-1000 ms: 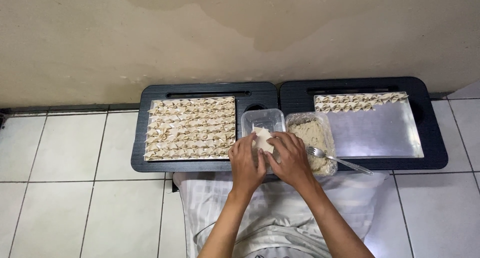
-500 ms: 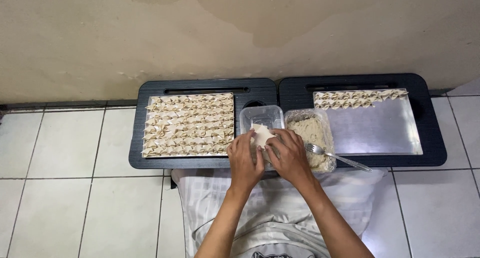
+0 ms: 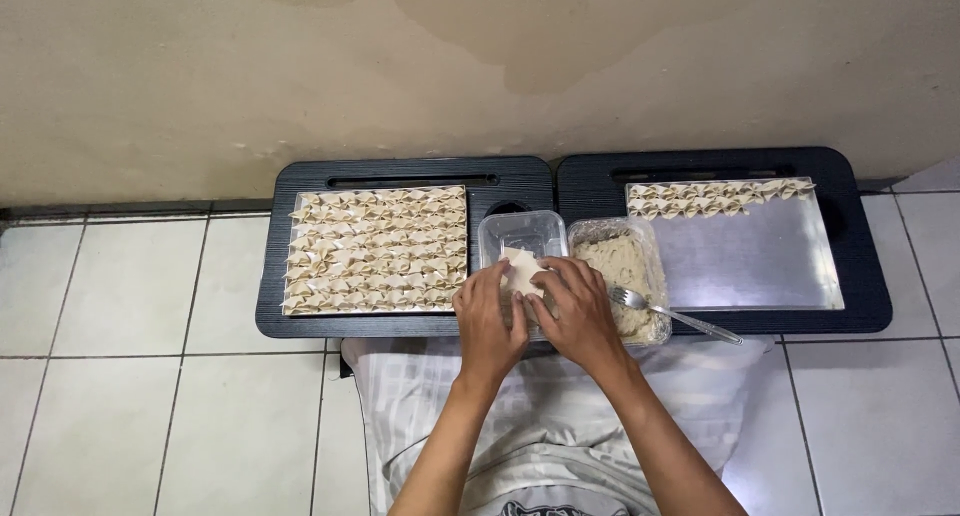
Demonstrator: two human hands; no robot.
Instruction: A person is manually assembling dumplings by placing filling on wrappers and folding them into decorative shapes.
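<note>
both hands, left hand point(image 3: 487, 321) and right hand point(image 3: 578, 311), pinch a wrapper point(image 3: 522, 270) over the clear tub point(image 3: 520, 238); left of it one tray point(image 3: 377, 252) sits full, right tray point(image 3: 740, 251) holds one row.

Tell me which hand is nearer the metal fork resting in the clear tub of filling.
Right. The right hand lies just left of the metal fork, close to its tines; the left hand sits farther left, beyond the pale square dough wrapper.

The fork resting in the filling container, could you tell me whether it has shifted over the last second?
No. The fork lies as before, tines in the filling container and handle pointing right over the black tray's front edge.
</note>
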